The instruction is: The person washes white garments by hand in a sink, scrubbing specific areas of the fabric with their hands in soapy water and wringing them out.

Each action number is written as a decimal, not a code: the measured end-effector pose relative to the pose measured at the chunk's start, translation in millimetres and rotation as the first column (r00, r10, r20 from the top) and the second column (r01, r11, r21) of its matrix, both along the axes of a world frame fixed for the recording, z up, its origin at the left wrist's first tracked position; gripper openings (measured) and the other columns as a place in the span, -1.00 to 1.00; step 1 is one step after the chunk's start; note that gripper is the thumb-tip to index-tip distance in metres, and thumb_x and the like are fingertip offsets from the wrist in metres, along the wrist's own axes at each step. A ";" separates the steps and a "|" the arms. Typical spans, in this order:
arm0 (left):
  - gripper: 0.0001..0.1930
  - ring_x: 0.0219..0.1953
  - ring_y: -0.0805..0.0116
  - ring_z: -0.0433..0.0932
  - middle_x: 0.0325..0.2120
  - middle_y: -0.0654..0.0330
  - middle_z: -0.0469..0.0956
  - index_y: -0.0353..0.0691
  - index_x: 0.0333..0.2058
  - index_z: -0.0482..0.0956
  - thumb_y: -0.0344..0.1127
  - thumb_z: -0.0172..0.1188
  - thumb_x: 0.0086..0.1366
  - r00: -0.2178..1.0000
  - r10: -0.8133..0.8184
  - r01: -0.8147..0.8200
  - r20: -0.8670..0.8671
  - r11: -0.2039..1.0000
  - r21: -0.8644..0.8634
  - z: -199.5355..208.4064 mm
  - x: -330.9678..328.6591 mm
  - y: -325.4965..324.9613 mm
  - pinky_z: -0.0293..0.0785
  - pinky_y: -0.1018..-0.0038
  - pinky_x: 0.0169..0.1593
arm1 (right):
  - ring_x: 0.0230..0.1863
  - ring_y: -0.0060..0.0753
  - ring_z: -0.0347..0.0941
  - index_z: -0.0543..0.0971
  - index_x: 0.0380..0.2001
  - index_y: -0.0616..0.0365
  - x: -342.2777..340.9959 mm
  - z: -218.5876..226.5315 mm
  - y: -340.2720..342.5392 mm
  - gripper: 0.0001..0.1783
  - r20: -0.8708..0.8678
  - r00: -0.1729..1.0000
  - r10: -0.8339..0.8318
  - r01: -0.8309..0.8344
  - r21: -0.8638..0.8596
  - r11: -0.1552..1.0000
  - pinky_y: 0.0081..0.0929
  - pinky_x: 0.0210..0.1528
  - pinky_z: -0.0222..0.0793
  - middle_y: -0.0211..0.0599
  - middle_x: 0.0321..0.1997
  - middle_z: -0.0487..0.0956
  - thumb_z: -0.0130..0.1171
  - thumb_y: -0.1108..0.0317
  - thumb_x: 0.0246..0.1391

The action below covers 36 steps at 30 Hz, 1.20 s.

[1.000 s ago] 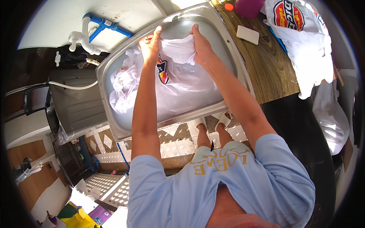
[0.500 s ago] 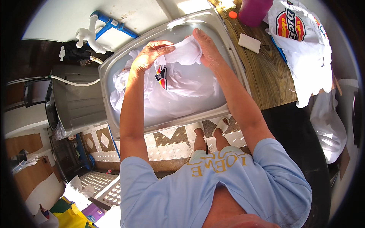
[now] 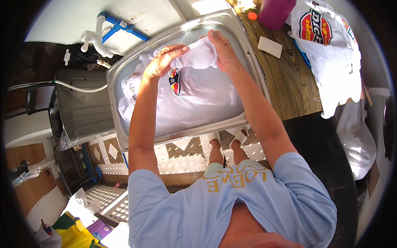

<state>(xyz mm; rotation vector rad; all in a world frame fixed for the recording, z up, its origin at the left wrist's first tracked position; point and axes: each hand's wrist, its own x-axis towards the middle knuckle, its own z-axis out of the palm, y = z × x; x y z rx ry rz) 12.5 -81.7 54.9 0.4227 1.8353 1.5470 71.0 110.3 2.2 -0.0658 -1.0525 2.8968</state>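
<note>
A white shirt with a red, yellow and black print lies partly under water in a grey basin. My left hand pinches one end of a raised part of this cloth between thumb and fingers. At its other end my right hand grips the cloth, thumb side up. Between the two hands the fabric is stretched above the water. The rest of the shirt bunches toward the basin's left side.
On the wooden counter to the right are a white soap bar, an orange cap, a purple container and another white printed shirt. A white tap on blue pipe is behind the basin; a grey machine stands left.
Both hands keep their hold on the cloth. They have shifted only slightly, and the held fabric hangs a little differently between them.
</note>
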 end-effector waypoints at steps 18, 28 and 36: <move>-0.69 -0.17 0.29 0.52 -0.24 0.13 0.53 -0.31 -0.13 0.44 -0.20 0.06 0.28 0.891 0.106 -0.386 0.441 0.686 0.617 30.0 55.1 52.7 0.46 0.33 -0.07 | -0.17 -0.52 0.38 0.44 -0.22 0.08 28.7 -5.3 11.1 -0.53 0.240 0.967 -0.087 -0.004 0.355 0.935 -0.39 -0.05 0.31 -0.35 -0.21 0.48 -0.17 -0.11 0.18; -0.79 -0.14 0.10 0.43 -0.18 0.13 0.38 -0.32 -0.21 0.46 -0.51 0.04 0.14 0.429 -0.075 -0.060 -0.900 0.992 -0.111 -16.4 91.4 217.8 0.42 0.31 -0.12 | -0.08 -0.40 0.42 0.43 -0.05 0.01 60.9 -37.5 15.0 -0.49 0.052 0.994 0.098 -0.037 -0.674 0.737 -0.40 -0.01 0.33 -0.34 -0.10 0.50 -0.16 -0.12 0.15; -0.88 -0.20 0.01 0.44 -0.29 0.11 0.35 -0.30 -0.34 0.44 -0.52 0.01 0.10 0.282 -0.377 -0.199 -0.882 0.877 -0.438 -22.7 90.0 237.6 0.41 0.15 -0.20 | -0.10 -0.43 0.43 0.42 -0.03 0.01 62.4 -23.5 24.2 -0.50 0.131 0.985 0.109 0.017 -0.709 0.705 -0.42 -0.03 0.34 -0.37 -0.09 0.50 -0.18 -0.09 0.16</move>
